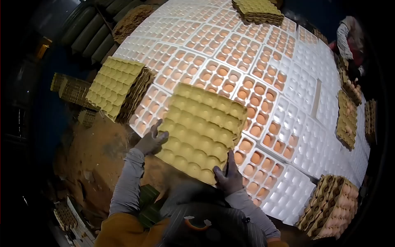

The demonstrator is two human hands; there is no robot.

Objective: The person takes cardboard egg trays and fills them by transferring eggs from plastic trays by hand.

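A yellow pulp egg tray (197,131), tilted over the white foam trays, is held between my hands. Layered edges at its right side suggest more than one tray; I cannot tell how many. My gloved left hand (151,140) grips the left edge, thumb on top. At the lower right corner, my right hand (231,178) clasps the edge, with its underside fingers hidden. Beneath and beyond lie white foam trays (306,84), many with brown eggs (255,101) in their cups. The held tray covers part of them.
Stacked yellow egg trays (117,84) stand at the left, others (259,11) at the far end. Pulp trays holding eggs (329,208) sit at the lower right. Across the right side, a person (349,41) reaches toward egg trays (347,119). Brown ground (103,152) shows at left.
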